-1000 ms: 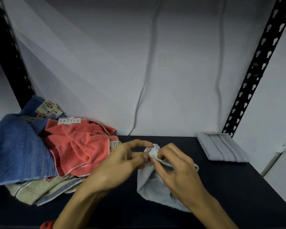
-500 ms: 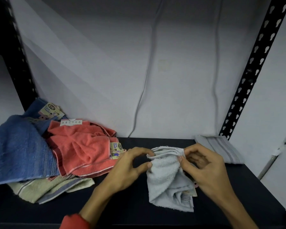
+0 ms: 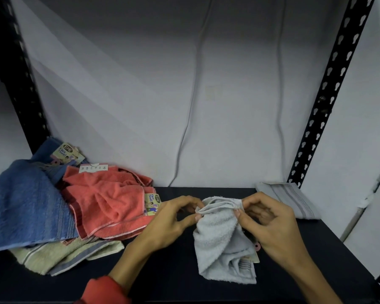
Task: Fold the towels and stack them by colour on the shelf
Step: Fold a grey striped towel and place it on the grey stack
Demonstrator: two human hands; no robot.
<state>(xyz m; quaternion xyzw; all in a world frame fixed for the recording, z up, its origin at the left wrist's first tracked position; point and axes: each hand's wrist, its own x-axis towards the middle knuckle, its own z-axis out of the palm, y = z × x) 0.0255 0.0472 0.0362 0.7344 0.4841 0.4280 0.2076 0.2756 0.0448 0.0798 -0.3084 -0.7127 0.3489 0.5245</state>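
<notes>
Your left hand (image 3: 169,224) and right hand (image 3: 270,227) pinch the top edge of the limp, light grey towel (image 3: 219,242); take its corners to fold.

Both hands (image 3: 169,224) (image 3: 270,224) forward — fingertips pinched

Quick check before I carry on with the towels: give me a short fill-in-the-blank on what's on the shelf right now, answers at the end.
1. Both hands, left hand and right hand, pinch the top edge of the ____ towel.
2. The folded grey striped towel lies at the shelf's back ____ corner.
3. In the unfolded pile, the coral towel lies to the right of the ____ towel.
4. The shelf surface is ____ in colour.

Answers: light grey; right; blue; black
</notes>
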